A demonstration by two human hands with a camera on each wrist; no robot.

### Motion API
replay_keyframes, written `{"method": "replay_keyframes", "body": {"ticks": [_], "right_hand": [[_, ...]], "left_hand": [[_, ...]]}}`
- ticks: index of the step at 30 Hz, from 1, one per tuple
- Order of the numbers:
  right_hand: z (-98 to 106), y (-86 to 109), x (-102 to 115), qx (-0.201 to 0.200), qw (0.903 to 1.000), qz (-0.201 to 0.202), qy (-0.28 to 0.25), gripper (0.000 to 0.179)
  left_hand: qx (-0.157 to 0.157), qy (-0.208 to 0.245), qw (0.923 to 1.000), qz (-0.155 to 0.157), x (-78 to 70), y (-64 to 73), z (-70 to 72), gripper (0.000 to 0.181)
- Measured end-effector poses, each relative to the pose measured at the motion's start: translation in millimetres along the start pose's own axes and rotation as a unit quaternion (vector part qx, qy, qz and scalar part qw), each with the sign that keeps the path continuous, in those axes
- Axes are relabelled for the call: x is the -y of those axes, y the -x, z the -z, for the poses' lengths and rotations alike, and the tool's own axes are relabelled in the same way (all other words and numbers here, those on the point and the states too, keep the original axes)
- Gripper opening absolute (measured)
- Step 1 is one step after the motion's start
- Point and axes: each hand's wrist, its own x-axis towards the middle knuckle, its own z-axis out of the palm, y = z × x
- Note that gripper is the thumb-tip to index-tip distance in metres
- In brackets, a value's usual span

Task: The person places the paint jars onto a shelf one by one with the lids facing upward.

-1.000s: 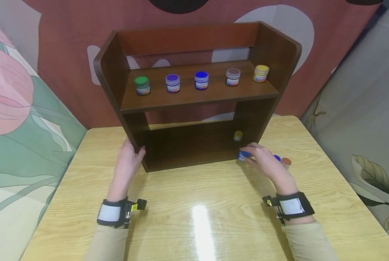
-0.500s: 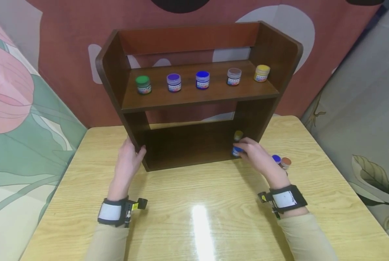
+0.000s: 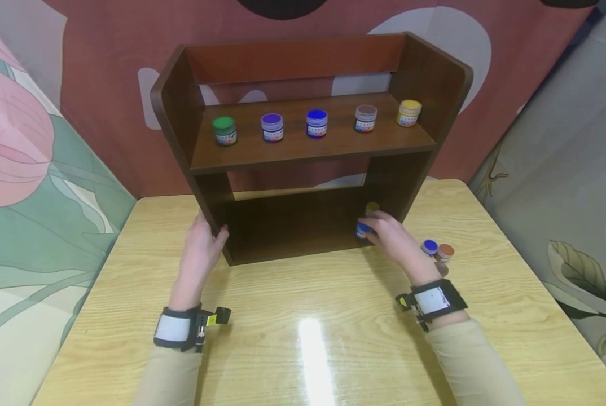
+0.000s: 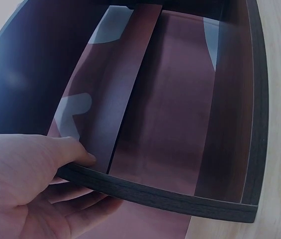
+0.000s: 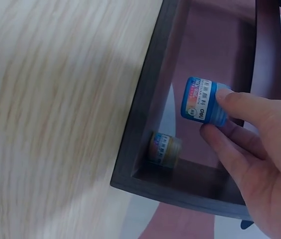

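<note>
My right hand [image 3: 391, 237] pinches a small blue paint jar [image 5: 197, 99] by its lid, thumb on one side and fingers on the other. It holds the jar inside the lower level of a dark brown shelf [image 3: 282, 228], near the right end. Close behind it stands a yellowish paint jar [image 5: 164, 150] in the right corner, partly covered by the hand in the head view. My left hand [image 3: 198, 251] grips the shelf's left side panel; in the left wrist view the thumb [image 4: 75, 152] lies inside and the fingers outside.
Several paint jars line the upper level, from a green jar [image 3: 224, 131] at left to a yellow jar [image 3: 408, 113] at right. On the table right of the shelf stand a blue-lidded jar [image 3: 429, 247], an orange-brown-lidded jar [image 3: 444, 252] and a brown jar [image 3: 441, 268].
My right hand has carried the blue jar from the shelf's front right edge leftward and inward over the lower level. The left hand keeps its grip on the side panel.
</note>
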Motion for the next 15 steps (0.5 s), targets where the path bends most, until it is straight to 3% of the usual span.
{"method": "replay_keyframes", "body": {"ticks": [15], "right_hand": [[-15,-14.9,-3,-0.054,0.9984,-0.013,-0.007,0.024]], "left_hand": [[-0.005,0.004,1.0000,-0.005,1.6,-1.0,-0.9,0.040]]}}
